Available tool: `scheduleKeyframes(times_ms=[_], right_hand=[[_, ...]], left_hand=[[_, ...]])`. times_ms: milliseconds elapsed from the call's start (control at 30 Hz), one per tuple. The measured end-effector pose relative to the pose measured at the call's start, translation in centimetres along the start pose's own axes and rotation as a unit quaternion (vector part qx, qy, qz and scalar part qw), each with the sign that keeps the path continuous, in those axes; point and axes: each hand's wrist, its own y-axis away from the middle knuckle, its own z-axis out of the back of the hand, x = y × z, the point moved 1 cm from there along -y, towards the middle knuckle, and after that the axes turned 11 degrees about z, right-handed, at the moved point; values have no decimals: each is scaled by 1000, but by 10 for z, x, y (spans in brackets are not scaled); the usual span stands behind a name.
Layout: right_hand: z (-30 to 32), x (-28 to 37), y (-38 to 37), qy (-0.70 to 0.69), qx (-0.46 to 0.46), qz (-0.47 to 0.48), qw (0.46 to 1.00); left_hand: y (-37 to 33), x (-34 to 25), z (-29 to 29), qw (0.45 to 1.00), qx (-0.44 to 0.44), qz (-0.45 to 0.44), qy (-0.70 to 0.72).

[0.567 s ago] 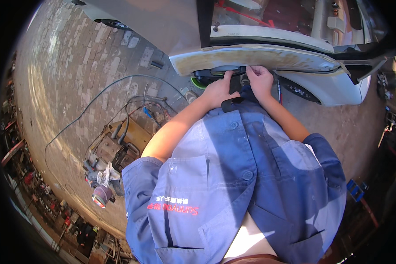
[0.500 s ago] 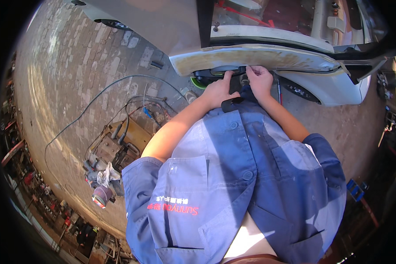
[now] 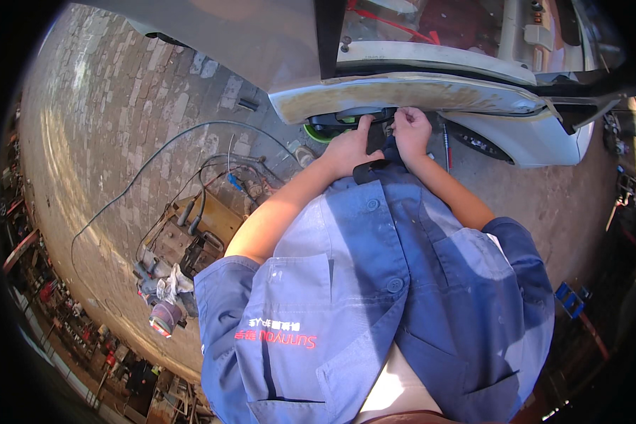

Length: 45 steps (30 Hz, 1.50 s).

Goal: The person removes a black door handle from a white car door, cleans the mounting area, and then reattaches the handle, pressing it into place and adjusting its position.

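In front of me is the side of a white car, with a tan, sanded-looking band [image 3: 403,93] along its panel. Below that band sits a long black part [image 3: 336,121] with a handle-like shape. My left hand [image 3: 348,150] points its index finger up against this part, thumb stretched apart; its other fingers are mostly hidden. At the part's right end is my right hand [image 3: 412,133], thumb and fingertips pressed together in a pinch. Whatever lies between those fingertips is too small to make out. A black band [image 3: 369,169] is around my left wrist.
A bright green round rim [image 3: 318,133] shows under the panel. On the brick floor to the left lie a curving hose [image 3: 145,164], a yellowish metal box [image 3: 218,215] with cables, and a round sander-like tool [image 3: 166,318]. A red-and-blue stick [image 3: 447,147] stands beside the wheel.
My right hand has drawn slightly back and turned, its fingers now more curled together. The left hand stays almost in place, index finger still at the black part.
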Motion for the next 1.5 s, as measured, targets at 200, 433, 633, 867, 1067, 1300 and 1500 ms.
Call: scheduleKeyframes(times_ms=[200,433,633,867,1067,1300,1500], right_hand=[[2,5,1,-36,-6,-27,999],[1,18,4,-7,2,-45,999],[-7,8,4,-14,-15,-17,1000],[-8,-9,3,26,-31,18,999],[-4,-5,5,-42,-41,-55,997],[-1,7,8,-57,-26,-53,997],[-9,2,6,-25,-41,-52,997]], left_hand=[[1,0,-1,1000,-10,-9,-1],[0,0,-4,1000,-14,-12,1],[1,2,-5,999,-32,-38,-4],[1,2,-5,999,-29,-32,-1],[1,1,-5,1000,-17,-18,7],[1,0,-6,1000,-6,-5,10],[0,3,-7,999,-20,-32,4]])
